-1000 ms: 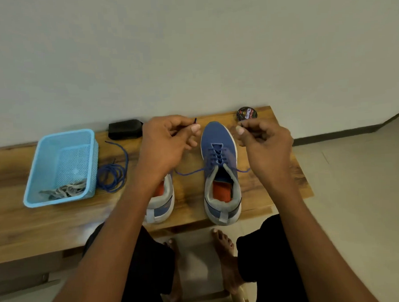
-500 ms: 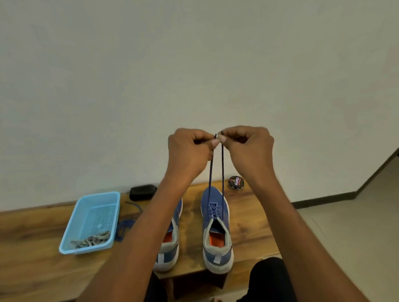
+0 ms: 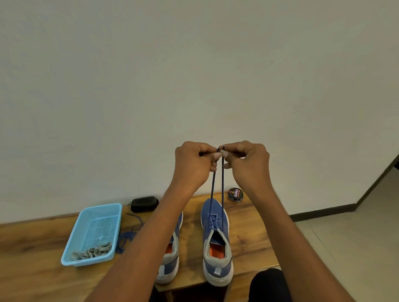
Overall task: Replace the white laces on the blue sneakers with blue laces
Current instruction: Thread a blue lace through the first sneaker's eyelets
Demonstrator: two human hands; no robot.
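Head view: both ends of the blue lace have been drawn up from the right sneaker, at 6 o'clock on the counter, pinched together by left hand and right hand fingers, evening lengths; left sneaker unlaced.

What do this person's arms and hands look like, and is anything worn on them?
Both arms are bare up to the frame's edge: no sleeves, gloves, watch or rings visible. The left hand and right hand have short, pale fingernails. Dark clothing covers the legs.
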